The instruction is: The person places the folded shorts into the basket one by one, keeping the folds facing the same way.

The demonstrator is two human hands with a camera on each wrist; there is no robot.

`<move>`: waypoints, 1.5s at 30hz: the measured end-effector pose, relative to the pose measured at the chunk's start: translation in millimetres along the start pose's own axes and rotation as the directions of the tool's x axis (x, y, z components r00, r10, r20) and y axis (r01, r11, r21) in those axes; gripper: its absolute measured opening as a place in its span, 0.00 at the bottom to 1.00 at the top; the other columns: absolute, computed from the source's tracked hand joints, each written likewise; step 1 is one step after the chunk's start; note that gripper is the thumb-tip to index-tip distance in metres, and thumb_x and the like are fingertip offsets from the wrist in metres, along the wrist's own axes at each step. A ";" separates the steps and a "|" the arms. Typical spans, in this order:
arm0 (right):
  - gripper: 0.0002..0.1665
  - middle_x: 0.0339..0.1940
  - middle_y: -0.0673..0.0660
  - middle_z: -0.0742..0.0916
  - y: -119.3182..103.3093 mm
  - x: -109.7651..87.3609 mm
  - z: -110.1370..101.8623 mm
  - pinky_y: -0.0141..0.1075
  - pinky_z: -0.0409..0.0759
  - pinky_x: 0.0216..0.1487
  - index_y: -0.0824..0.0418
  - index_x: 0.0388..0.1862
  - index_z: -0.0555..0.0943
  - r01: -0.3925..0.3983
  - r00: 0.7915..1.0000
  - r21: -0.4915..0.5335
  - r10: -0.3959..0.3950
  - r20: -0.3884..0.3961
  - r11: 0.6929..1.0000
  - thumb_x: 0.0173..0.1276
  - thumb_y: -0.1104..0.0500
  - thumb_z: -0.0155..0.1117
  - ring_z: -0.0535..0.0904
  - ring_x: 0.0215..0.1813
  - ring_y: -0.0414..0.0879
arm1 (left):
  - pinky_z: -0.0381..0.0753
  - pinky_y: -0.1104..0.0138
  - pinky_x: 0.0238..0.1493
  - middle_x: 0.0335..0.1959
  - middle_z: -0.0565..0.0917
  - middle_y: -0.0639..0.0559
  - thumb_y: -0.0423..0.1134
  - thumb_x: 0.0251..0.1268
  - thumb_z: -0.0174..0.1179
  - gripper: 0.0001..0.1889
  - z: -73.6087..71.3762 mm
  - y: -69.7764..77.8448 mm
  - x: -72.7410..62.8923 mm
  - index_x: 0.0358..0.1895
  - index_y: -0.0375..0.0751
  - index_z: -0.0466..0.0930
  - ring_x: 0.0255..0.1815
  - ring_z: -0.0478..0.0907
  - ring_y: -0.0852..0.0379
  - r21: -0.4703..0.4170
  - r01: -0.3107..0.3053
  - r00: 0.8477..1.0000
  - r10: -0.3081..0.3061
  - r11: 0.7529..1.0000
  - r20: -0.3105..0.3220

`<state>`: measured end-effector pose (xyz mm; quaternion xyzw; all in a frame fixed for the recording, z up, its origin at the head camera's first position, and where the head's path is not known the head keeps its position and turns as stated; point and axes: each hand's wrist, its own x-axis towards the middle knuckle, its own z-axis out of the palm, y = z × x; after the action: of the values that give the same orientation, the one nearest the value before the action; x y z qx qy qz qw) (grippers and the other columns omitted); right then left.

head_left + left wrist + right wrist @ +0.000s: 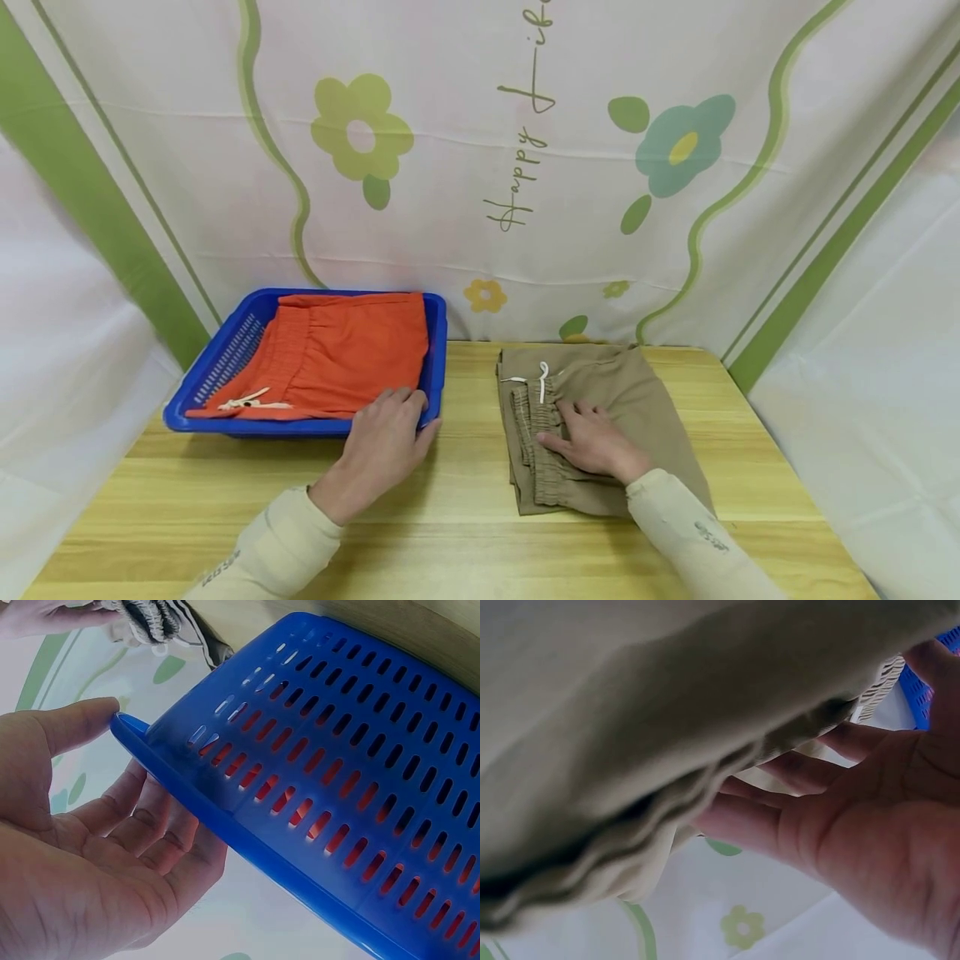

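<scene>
The folded khaki garment [645,392] lies on the table [465,500] beneath the right hand [600,440], fingers parted against the cloth, while the left hand [382,437] clasps a corner of the blue basket [262,427] containing an orange garment [360,350]; I judge this positioning, the next move requiring a secure grip on all layers.

Item count, work surface and surround
Two hands are counted, one left hand [384,440] and one right hand [596,442], with two sleeves [281,537]. One blue basket [300,428] is shown, in which one orange garment [360,354] is contained. One folded khaki bundle [637,408] is counted; the number of garments within it cannot be determined. One table [465,492] is shown. On one printed backdrop [450,67], four whole flowers [362,136] are counted from the head view: two large, two small. Two lettered words [516,179] are also counted.
</scene>
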<state>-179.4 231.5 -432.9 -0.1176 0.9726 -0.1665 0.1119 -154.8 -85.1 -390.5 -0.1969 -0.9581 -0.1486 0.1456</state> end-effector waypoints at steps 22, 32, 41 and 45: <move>0.36 0.60 0.76 0.80 30.7 -11.6 -37.2 0.65 0.74 0.59 0.74 0.66 0.73 0.005 0.956 0.069 0.016 -0.293 0.998 0.73 0.48 0.66 0.76 0.61 0.73 | 0.82 0.59 0.30 0.37 0.82 0.48 0.44 0.57 0.76 0.17 -0.9 22.3 5.0 0.44 0.39 0.85 0.36 0.78 0.50 -0.084 -0.035 0.987 0.021 0.996 -0.160; 0.35 0.57 0.76 0.81 80.9 -21.3 -58.1 0.63 0.77 0.53 0.75 0.65 0.74 -0.090 0.951 0.126 0.123 -0.282 0.988 0.75 0.47 0.63 0.78 0.57 0.71 | 0.81 0.63 0.36 0.41 0.82 0.49 0.45 0.60 0.73 0.21 23.1 68.3 6.3 0.52 0.38 0.82 0.38 0.79 0.52 -0.186 -0.137 0.985 0.115 0.973 -0.128; 0.44 0.60 0.83 0.75 125.1 -30.3 -65.0 0.62 0.78 0.50 0.80 0.68 0.67 -0.206 0.948 0.193 0.245 -0.203 0.959 0.75 0.41 0.61 0.74 0.57 0.76 | 0.81 0.64 0.34 0.45 0.80 0.48 0.47 0.63 0.71 0.26 53.9 91.6 9.6 0.59 0.37 0.78 0.42 0.78 0.52 -0.287 -0.107 0.994 0.103 0.952 -0.031; 0.51 0.63 0.85 0.71 142.8 -32.5 -68.1 0.63 0.76 0.53 0.82 0.70 0.62 -0.265 0.943 0.234 0.302 -0.138 0.935 0.74 0.38 0.60 0.71 0.60 0.78 | 0.83 0.59 0.42 0.50 0.80 0.43 0.46 0.65 0.70 0.28 64.8 93.6 13.7 0.63 0.34 0.75 0.48 0.78 0.49 -0.385 -0.051 0.998 0.065 0.921 0.023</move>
<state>-193.4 391.4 -414.5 0.0516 0.9619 -0.2609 0.0625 -141.7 23.9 -423.8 -0.2524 -0.9066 -0.3257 0.0916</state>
